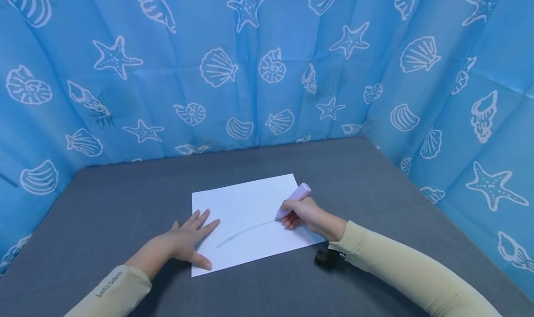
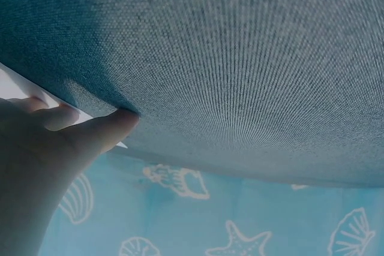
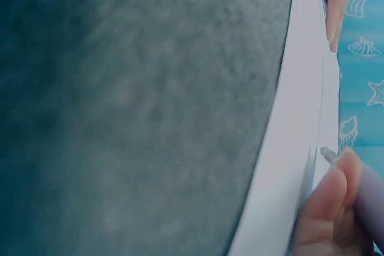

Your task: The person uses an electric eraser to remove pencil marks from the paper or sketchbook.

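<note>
A white sheet of paper [image 1: 246, 196] lies on the grey table, turned slightly. Across it runs one faint grey curved line [image 1: 244, 231], rising from lower left to the right. My right hand [image 1: 303, 211] pinches a thick lilac marker [image 1: 299, 193], its grey tip down at the line's right end. That tip [image 3: 327, 154] also shows close over the paper in the right wrist view. With fingers spread, my left hand [image 1: 183, 240] rests on the paper's left edge, thumb near the lower left corner. The left wrist view shows this hand [image 2: 66, 142] from the side, partly hiding the paper.
Grey cloth covers the table [image 1: 137, 192]. Blue curtains [image 1: 250, 99] with white shells and starfish stand behind and along the right side. A small black device [image 1: 327, 258] sits under the right wrist, by the cream sleeve [image 1: 400, 261].
</note>
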`<state>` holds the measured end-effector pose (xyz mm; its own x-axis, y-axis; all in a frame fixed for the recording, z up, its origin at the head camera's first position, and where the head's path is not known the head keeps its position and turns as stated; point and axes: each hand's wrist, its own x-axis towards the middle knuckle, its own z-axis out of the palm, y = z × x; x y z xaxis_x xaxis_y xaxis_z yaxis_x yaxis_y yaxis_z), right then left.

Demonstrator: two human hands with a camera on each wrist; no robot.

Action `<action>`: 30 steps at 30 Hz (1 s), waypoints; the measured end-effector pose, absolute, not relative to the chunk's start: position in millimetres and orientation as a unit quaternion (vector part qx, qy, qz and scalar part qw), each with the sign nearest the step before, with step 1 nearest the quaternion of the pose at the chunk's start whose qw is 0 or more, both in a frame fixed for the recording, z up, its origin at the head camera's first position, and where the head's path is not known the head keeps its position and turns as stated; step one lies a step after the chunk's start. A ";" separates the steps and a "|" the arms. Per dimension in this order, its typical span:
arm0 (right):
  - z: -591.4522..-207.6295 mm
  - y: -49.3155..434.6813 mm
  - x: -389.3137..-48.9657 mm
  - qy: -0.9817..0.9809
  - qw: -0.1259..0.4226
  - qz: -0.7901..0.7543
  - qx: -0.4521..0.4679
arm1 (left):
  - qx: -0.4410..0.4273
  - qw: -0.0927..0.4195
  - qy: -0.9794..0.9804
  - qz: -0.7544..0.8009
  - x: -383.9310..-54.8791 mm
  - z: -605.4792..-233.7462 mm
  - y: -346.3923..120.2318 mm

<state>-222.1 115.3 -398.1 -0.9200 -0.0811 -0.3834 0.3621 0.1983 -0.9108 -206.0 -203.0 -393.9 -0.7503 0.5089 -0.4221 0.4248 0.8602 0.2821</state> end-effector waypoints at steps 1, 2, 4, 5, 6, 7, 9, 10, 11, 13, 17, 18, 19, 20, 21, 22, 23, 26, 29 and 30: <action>-398.0 114.7 -222.2 0.753 0.175 -0.628 0.093 | 0.250 0.250 0.932 0.086 -206.0 -393.6 -202.9; -397.9 114.3 -222.4 0.753 0.172 -0.629 0.093 | 0.250 0.250 0.931 0.088 -205.8 -393.3 -202.8; -397.9 113.9 -222.5 0.752 0.167 -0.631 0.093 | 0.250 0.250 0.931 0.091 -205.9 -393.2 -202.5; -397.7 113.8 -222.4 0.752 0.165 -0.631 0.091 | 0.250 0.249 0.931 0.092 -206.1 -393.2 -202.4; -397.7 113.8 -222.4 0.753 0.166 -0.630 0.089 | 0.249 0.250 0.931 0.095 -205.8 -392.9 -202.3; -397.6 113.7 -222.3 0.756 0.169 -0.627 0.087 | 0.250 0.250 0.931 0.096 -205.8 -392.9 -202.3; -397.9 113.5 -222.4 0.760 0.173 -0.621 0.084 | 0.250 0.250 0.930 0.097 -205.7 -392.8 -202.3; -398.0 113.3 -222.3 0.761 0.173 -0.620 0.082 | 0.250 0.250 0.931 0.097 -205.6 -392.5 -202.3; -398.1 112.9 -222.4 0.762 0.172 -0.620 0.081 | 0.249 0.250 0.931 0.096 -205.5 -392.1 -202.4; -398.7 112.3 -222.7 0.764 0.174 -0.616 0.081 | 0.247 0.251 0.931 0.095 -205.0 -391.7 -202.7; -399.3 111.4 -222.5 0.763 0.168 -0.619 0.084 | 0.246 0.250 0.932 0.095 -204.5 -391.1 -202.8; -399.4 111.4 -222.3 0.763 0.167 -0.618 0.085 | 0.246 0.250 0.931 0.096 -204.3 -391.0 -202.7; -399.5 111.4 -222.1 0.764 0.168 -0.617 0.086 | 0.248 0.249 0.931 0.098 -204.3 -390.9 -202.4; -399.5 111.5 -221.4 0.765 0.169 -0.616 0.087 | 0.249 0.249 0.931 0.098 -204.2 -390.8 -202.1; -399.6 111.6 -221.4 0.765 0.168 -0.615 0.089 | 0.249 0.249 0.931 0.098 -204.0 -390.7 -201.6; -399.5 111.5 -221.2 0.765 0.165 -0.616 0.089 | 0.249 0.249 0.931 0.098 -203.7 -390.3 -201.3; -399.5 111.4 -221.1 0.766 0.163 -0.616 0.089 | 0.249 0.249 0.931 0.098 -203.4 -390.1 -201.2; -399.2 110.9 -220.4 0.769 0.176 -0.609 0.078 | 0.247 0.250 0.931 0.096 -203.0 -390.5 -201.8; -399.0 110.2 -221.1 0.768 0.176 -0.613 0.066 | 0.247 0.248 0.932 0.094 -203.8 -391.7 -203.4; -399.1 109.9 -221.6 0.766 0.179 -0.613 0.066 | 0.247 0.248 0.932 0.094 -204.0 -391.9 -203.8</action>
<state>-221.6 109.9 -399.1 -0.9270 -0.1188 -0.3558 0.3211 0.2387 -0.9164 -204.0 -203.8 -391.9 -0.7545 0.5074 -0.4162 0.4140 0.8601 0.2980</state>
